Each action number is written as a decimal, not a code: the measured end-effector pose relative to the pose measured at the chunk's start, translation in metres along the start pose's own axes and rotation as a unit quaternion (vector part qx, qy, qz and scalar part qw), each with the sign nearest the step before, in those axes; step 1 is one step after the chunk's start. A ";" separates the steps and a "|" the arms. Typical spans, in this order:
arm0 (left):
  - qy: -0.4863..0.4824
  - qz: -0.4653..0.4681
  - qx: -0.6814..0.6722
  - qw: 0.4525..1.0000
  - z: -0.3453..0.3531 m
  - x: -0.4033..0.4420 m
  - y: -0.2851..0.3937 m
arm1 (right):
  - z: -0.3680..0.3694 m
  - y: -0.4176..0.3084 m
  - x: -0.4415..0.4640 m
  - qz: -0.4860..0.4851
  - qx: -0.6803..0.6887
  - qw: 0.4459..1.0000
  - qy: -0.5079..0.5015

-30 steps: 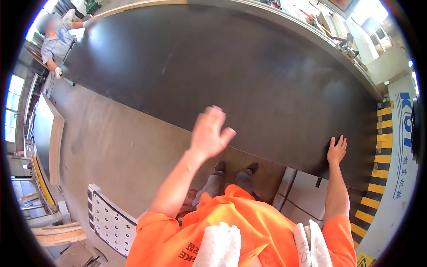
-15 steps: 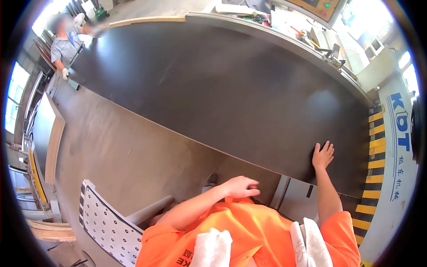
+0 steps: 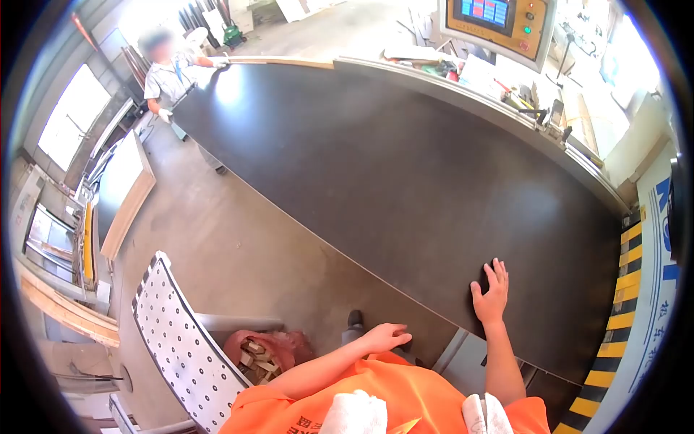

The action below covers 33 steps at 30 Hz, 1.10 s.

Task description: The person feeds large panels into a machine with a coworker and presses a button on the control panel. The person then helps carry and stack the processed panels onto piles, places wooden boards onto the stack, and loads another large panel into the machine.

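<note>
A large dark panel [image 3: 361,166] with a smooth, slightly shiny face lies flat across the view. My right hand [image 3: 491,295] rests palm down on it near the close edge, fingers spread and gripping nothing. Beside my waist, apart from the panel, my left hand [image 3: 388,338] is held in front of the orange shirt [image 3: 376,387], its fingers loosely bent with nothing visible in them. At the far left end, a co-worker [image 3: 168,81] in a light shirt and white gloves has both hands at the panel's edge.
A long fence [image 3: 463,90] runs along the panel's far side. Beyond it stands a control screen [image 3: 499,25]. Yellow-black stripes [image 3: 613,325] mark the machine at right. A dotted white side table [image 3: 181,340] and a red sack of wood offcuts [image 3: 264,354] stand at left.
My view has shifted, showing more of the control screen and sack. My right hand has slid across the panel towards its close edge. My left hand stays near my waist.
</note>
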<state>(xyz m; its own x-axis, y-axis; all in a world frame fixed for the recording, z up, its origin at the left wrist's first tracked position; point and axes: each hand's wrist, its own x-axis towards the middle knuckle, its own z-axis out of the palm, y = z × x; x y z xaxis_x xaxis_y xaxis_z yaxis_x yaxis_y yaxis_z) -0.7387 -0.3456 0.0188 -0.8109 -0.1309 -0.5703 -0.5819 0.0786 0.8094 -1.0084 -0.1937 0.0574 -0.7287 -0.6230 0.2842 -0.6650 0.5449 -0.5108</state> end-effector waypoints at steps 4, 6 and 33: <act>0.025 -0.023 -0.139 0.990 0.009 0.020 0.008 | -0.023 0.014 -0.018 0.000 0.043 0.999 -0.011; 0.029 -0.037 -0.263 0.964 0.014 0.023 0.016 | -0.038 0.029 -0.032 0.016 0.040 0.999 -0.004; 0.481 0.071 -0.574 0.660 -0.159 0.005 -0.061 | -0.197 0.268 -0.167 0.378 -0.195 0.902 0.071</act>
<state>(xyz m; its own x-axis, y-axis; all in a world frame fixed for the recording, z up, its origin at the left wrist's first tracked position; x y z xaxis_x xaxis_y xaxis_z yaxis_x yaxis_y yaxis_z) -0.6977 -0.5084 -0.0117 -0.1181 -0.8121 -0.5715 0.3718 -0.5698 0.7329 -1.0973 0.1665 0.0329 -0.9934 0.0729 0.0886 0.0449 0.9575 -0.2849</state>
